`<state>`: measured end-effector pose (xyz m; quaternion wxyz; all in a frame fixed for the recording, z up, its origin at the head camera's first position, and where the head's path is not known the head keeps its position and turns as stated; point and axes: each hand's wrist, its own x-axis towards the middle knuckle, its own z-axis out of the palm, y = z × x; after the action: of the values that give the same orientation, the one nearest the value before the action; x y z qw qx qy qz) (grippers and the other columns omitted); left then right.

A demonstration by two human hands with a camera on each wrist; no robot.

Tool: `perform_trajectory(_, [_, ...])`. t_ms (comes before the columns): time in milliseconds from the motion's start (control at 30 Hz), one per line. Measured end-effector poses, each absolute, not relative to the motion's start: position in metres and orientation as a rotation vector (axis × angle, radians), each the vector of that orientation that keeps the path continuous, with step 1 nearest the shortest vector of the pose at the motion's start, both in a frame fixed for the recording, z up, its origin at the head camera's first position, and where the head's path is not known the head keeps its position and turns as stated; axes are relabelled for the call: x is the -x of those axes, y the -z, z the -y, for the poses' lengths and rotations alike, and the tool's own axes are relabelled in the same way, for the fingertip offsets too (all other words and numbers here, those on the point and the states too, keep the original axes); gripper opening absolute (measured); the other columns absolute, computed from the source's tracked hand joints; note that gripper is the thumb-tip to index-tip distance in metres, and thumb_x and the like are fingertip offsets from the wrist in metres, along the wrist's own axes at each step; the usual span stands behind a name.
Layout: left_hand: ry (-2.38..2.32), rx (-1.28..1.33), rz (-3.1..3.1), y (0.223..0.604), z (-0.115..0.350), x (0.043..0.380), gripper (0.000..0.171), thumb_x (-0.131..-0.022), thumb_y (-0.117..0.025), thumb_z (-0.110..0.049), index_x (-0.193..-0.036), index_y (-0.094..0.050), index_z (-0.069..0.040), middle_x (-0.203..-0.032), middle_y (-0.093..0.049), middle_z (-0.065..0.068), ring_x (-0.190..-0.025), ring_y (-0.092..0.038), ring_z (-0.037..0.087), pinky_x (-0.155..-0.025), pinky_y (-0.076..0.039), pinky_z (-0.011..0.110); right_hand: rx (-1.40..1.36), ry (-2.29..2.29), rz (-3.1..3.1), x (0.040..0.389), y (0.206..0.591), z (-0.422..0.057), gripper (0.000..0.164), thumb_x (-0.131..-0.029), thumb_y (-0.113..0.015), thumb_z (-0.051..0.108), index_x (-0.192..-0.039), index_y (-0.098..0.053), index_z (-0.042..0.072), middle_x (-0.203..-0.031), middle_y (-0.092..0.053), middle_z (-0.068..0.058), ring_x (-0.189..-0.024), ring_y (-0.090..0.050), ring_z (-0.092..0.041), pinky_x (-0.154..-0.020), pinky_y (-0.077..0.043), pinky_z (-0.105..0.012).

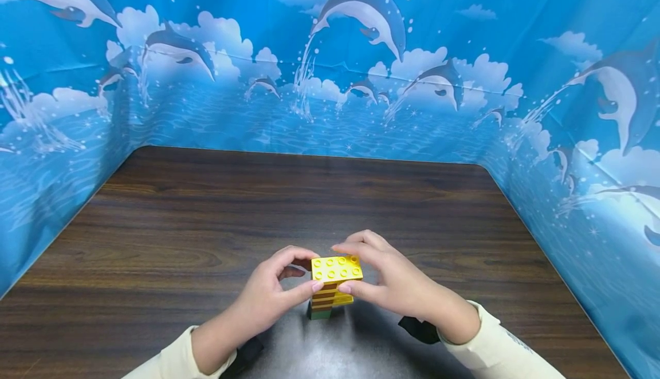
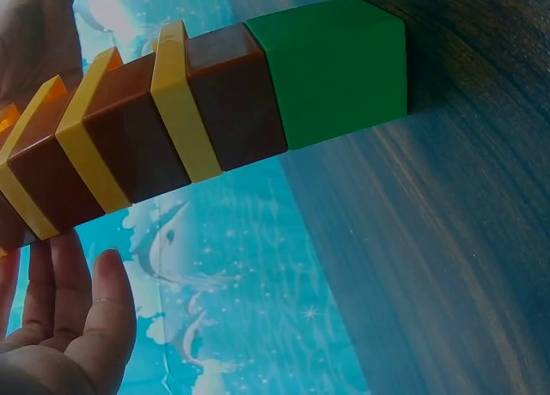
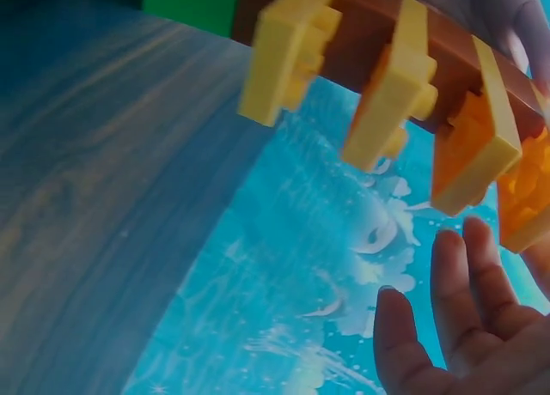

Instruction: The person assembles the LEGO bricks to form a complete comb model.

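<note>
A toy-brick tower [image 1: 323, 299] stands upright on the table, with brown bricks [image 2: 137, 129] and thin yellow bricks [image 2: 187, 103] alternating above a green block [image 2: 339, 73] at its foot. On top lies a yellow studded brick [image 1: 337, 268]. My left hand [image 1: 273, 287] holds this top brick's left end, thumb on the front and fingers behind. At its right end my right hand [image 1: 389, 273] pinches it between thumb and index finger, with the other fingers loosely bent. The lower yellow bricks [image 3: 378, 94] jut out to one side of the brown ones, towards my right hand.
The dark wood-grain table [image 1: 309, 196] stretches away behind the tower. A blue curtain [image 1: 330, 121] printed with dolphins and clouds borders the table's back and both sides. Dark straps [image 1: 420, 329] sit at the wrists beside pale sleeves [image 1: 495, 339].
</note>
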<state>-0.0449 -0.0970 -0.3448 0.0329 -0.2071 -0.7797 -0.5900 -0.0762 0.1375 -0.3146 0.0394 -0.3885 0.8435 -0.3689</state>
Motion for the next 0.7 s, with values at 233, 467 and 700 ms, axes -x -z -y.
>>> perform_trajectory(233, [1.876,0.668,2.356,0.345,0.099,0.045,0.034,-0.086,-0.071,-0.011,-0.118,-0.061,-0.004,-0.113,-0.061,0.007,-0.101,-0.056,0.014,-0.085,-0.052,0.031,1.051,1.277,-2.568,0.073,0.329,-0.145,0.061,-0.085,-0.075,0.024,-0.14,-0.049,0.016,-0.132,-0.05,-0.003,-0.117,-0.049,-0.019,-0.095,-0.045,-0.042])
perform_trajectory(467, [1.817,0.668,2.445,0.346,0.106,0.043,0.044,-0.082,-0.077,-0.015,-0.12,-0.059,-0.004,-0.113,-0.06,0.006,-0.104,-0.056,0.019,-0.086,-0.052,0.031,0.953,1.335,-2.492,0.071,0.343,-0.15,0.055,-0.086,-0.074,0.026,-0.135,-0.053,0.012,-0.129,-0.055,-0.001,-0.114,-0.051,-0.014,-0.094,-0.047,-0.041])
perform_trajectory(700, [1.808,0.639,2.58,0.35,0.112,0.043,0.048,-0.08,-0.079,-0.019,-0.12,-0.058,-0.002,-0.115,-0.061,0.007,-0.103,-0.056,0.022,-0.086,-0.051,0.031,0.92,1.363,-2.44,0.07,0.354,-0.152,0.048,-0.086,-0.073,0.025,-0.128,-0.056,0.009,-0.126,-0.057,-0.001,-0.112,-0.053,-0.014,-0.092,-0.049,-0.037])
